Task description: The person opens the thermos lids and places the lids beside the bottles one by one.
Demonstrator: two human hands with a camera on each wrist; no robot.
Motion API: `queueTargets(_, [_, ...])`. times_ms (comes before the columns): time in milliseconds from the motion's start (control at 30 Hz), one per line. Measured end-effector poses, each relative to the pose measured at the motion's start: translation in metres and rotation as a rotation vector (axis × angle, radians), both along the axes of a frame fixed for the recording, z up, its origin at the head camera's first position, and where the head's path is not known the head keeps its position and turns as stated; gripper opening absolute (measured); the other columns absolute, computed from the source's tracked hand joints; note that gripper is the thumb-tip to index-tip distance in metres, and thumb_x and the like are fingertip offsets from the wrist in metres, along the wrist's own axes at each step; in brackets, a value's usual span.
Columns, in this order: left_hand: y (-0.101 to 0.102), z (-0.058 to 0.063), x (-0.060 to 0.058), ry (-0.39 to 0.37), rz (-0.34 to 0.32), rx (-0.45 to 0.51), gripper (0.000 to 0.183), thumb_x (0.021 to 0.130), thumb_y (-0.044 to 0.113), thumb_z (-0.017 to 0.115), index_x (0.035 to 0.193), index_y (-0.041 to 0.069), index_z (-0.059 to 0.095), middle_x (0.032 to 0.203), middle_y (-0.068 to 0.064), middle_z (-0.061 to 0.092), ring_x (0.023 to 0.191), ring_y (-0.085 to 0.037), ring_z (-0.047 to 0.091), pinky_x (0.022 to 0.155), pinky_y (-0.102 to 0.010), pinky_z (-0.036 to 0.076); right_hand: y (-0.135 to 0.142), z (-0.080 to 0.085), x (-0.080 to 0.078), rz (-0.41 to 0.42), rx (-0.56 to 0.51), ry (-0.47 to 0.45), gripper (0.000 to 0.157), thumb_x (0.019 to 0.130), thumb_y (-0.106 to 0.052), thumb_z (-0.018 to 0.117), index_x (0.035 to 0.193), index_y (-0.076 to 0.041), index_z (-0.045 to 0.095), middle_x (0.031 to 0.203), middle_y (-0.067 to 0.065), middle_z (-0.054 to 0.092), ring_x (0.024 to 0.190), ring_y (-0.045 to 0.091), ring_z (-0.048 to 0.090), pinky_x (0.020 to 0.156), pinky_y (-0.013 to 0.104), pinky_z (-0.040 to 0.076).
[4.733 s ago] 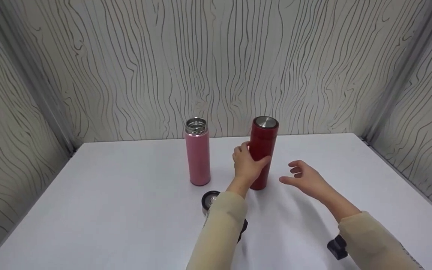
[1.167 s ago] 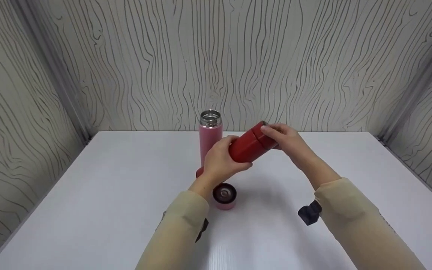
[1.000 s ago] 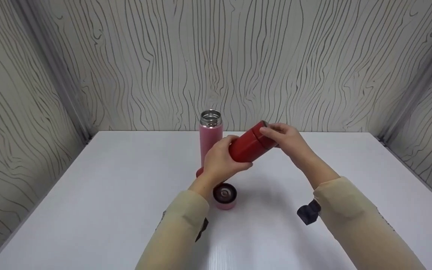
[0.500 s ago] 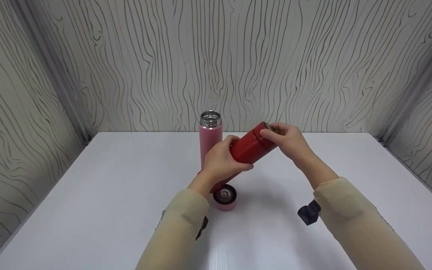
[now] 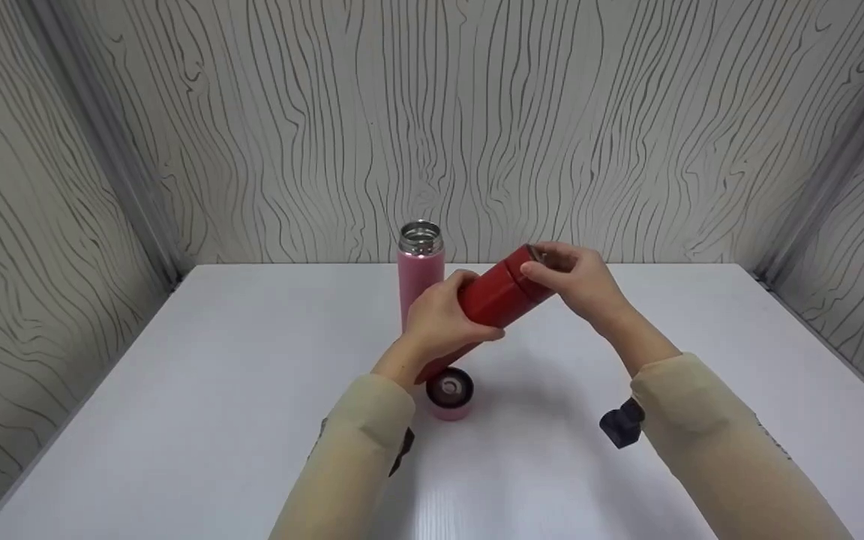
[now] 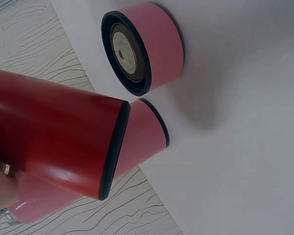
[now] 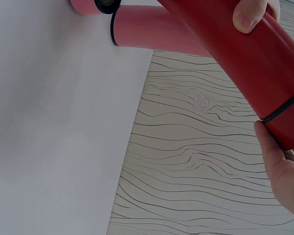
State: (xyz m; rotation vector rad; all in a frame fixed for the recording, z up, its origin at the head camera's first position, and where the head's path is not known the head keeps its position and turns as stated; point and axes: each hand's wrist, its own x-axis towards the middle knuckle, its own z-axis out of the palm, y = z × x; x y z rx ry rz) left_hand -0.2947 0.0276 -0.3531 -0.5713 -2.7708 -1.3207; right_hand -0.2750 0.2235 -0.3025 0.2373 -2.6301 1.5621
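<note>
A red thermos (image 5: 496,296) is held tilted above the table, its lidded end up toward the right. My left hand (image 5: 439,319) wraps round its body. At the upper end my right hand (image 5: 582,281) grips the red lid (image 5: 528,271), thumb on the near side. A thin dark line marks the seam between lid and body in the right wrist view. Behind my left hand stands an open pink thermos (image 5: 421,277) with a bare steel mouth. Its pink lid (image 5: 450,391) lies upside down on the table below the red thermos, the dark inside facing up.
The white table (image 5: 252,390) carries the pink thermos and its lid. Wood-patterned panels (image 5: 432,127) rise behind it and at both sides. Black wrist cameras (image 5: 622,424) sit under the sleeves.
Earlier the red thermos stood upright with my left hand on it and my right hand free. Since then it has been lifted and tilted, and my right hand has taken hold of its lid.
</note>
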Motion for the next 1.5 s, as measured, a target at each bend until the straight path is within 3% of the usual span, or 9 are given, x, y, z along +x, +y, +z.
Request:
queueTargets(233, [-0.001, 0.001, 0.000, -0.011, -0.019, -0.020, 0.066, 0.068, 0.039, 0.079, 0.125, 0.024, 0.049, 0.110, 0.007, 0.060, 0.103, -0.012, 0.054, 0.086, -0.035, 0.050, 0.003, -0.003, -0.003, 0.026, 0.005, 0.014, 0.059, 0.089, -0.035, 0.061, 0.136, -0.003, 0.044, 0.129, 0.018, 0.054, 0.120, 0.031, 0.052, 0.101, 0.045, 0.043])
queueTargets(567, [-0.002, 0.004, 0.000, -0.049, -0.035, -0.024, 0.067, 0.068, 0.040, 0.079, 0.126, 0.025, 0.049, 0.109, 0.006, 0.061, 0.102, -0.013, 0.054, 0.084, -0.036, 0.051, 0.005, -0.003, -0.002, 0.036, 0.035, 0.050, 0.056, 0.089, -0.032, 0.062, 0.136, -0.006, 0.047, 0.126, 0.015, 0.056, 0.114, 0.026, 0.051, 0.096, 0.041, 0.047])
queueTargets(767, [0.003, 0.006, 0.002, 0.011, -0.002, -0.075, 0.068, 0.068, 0.043, 0.077, 0.127, 0.022, 0.049, 0.109, 0.005, 0.062, 0.099, -0.012, 0.055, 0.082, -0.034, 0.051, 0.000, 0.003, 0.000, 0.022, 0.015, 0.025, 0.052, 0.092, -0.030, 0.054, 0.135, -0.002, 0.043, 0.130, 0.019, 0.053, 0.120, 0.030, 0.049, 0.103, 0.045, 0.041])
queueTargets(867, [0.010, 0.008, 0.003, 0.053, 0.024, -0.106, 0.070, 0.069, 0.044, 0.077, 0.129, 0.022, 0.048, 0.109, 0.004, 0.062, 0.099, -0.012, 0.056, 0.082, -0.033, 0.051, -0.005, 0.010, 0.000, -0.041, 0.067, -0.010, 0.060, 0.093, -0.042, 0.049, 0.135, 0.000, 0.041, 0.130, 0.020, 0.051, 0.120, 0.032, 0.050, 0.102, 0.046, 0.042])
queueTargets(967, [0.017, 0.009, 0.005, 0.089, 0.042, -0.131, 0.070, 0.069, 0.045, 0.076, 0.129, 0.022, 0.048, 0.109, 0.003, 0.062, 0.099, -0.013, 0.056, 0.082, -0.033, 0.051, -0.007, 0.017, 0.000, -0.124, 0.157, -0.047, 0.071, 0.090, -0.057, 0.046, 0.131, 0.000, 0.044, 0.124, 0.020, 0.054, 0.112, 0.032, 0.055, 0.094, 0.043, 0.049])
queueTargets(1067, [0.023, 0.009, 0.006, 0.121, 0.039, -0.163, 0.069, 0.070, 0.046, 0.075, 0.128, 0.021, 0.048, 0.108, 0.003, 0.062, 0.098, -0.012, 0.056, 0.081, -0.031, 0.051, -0.005, 0.021, -0.001, -0.187, 0.248, -0.086, 0.076, 0.087, -0.065, 0.043, 0.123, 0.001, 0.051, 0.113, 0.020, 0.059, 0.095, 0.029, 0.060, 0.077, 0.035, 0.056])
queueTargets(1167, [0.026, 0.009, 0.005, 0.149, 0.028, -0.191, 0.068, 0.070, 0.046, 0.073, 0.127, 0.020, 0.048, 0.106, 0.003, 0.063, 0.096, -0.012, 0.056, 0.081, -0.030, 0.051, -0.002, 0.023, 0.000, -0.203, 0.298, -0.112, 0.076, 0.086, -0.067, 0.041, 0.116, 0.001, 0.054, 0.103, 0.018, 0.060, 0.081, 0.024, 0.060, 0.062, 0.027, 0.053])
queueTargets(1300, [0.025, 0.009, 0.004, 0.149, 0.014, -0.193, 0.067, 0.070, 0.045, 0.074, 0.126, 0.020, 0.049, 0.106, 0.003, 0.064, 0.096, -0.011, 0.056, 0.080, -0.029, 0.050, -0.001, 0.020, 0.001, -0.180, 0.280, -0.086, 0.072, 0.087, -0.065, 0.040, 0.113, 0.000, 0.057, 0.101, 0.016, 0.060, 0.082, 0.023, 0.057, 0.062, 0.023, 0.049])
queueTargets(1500, [0.021, 0.011, 0.004, 0.081, -0.022, -0.171, 0.066, 0.070, 0.043, 0.077, 0.125, 0.020, 0.050, 0.107, 0.004, 0.063, 0.097, -0.011, 0.056, 0.082, -0.031, 0.050, 0.000, 0.010, 0.001, -0.164, 0.240, -0.012, 0.066, 0.088, -0.062, 0.042, 0.108, -0.001, 0.060, 0.098, 0.016, 0.062, 0.085, 0.024, 0.056, 0.064, 0.024, 0.050])
